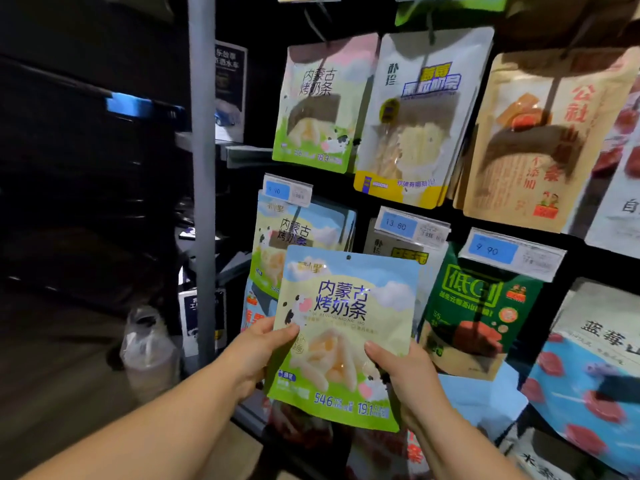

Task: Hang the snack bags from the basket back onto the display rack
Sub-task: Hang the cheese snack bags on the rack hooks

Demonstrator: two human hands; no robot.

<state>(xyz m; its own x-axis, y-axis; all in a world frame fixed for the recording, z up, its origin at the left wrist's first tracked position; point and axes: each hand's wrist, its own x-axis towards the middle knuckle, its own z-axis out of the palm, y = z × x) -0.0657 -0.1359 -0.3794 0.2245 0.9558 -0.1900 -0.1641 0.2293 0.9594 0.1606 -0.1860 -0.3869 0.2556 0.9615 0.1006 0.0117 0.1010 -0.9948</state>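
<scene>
Snack bag (346, 334) with the cow print is held upright before the display rack (332, 192), left hand (263, 355) and right hand (405, 372) gripping its lower sides; next, I'd judge, its top hole (348, 257) must be threaded onto whichever hook carries the matching bags (298, 237).

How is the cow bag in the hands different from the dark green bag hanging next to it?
The cow bag is pale green and sky blue with white sticks pictured; the dark green bag shows red pieces. The cow bag is gripped by the left hand and right hand, its top hole free; the dark green bag hangs under a blue price tag. Both are flat printed snack pouches.
</scene>
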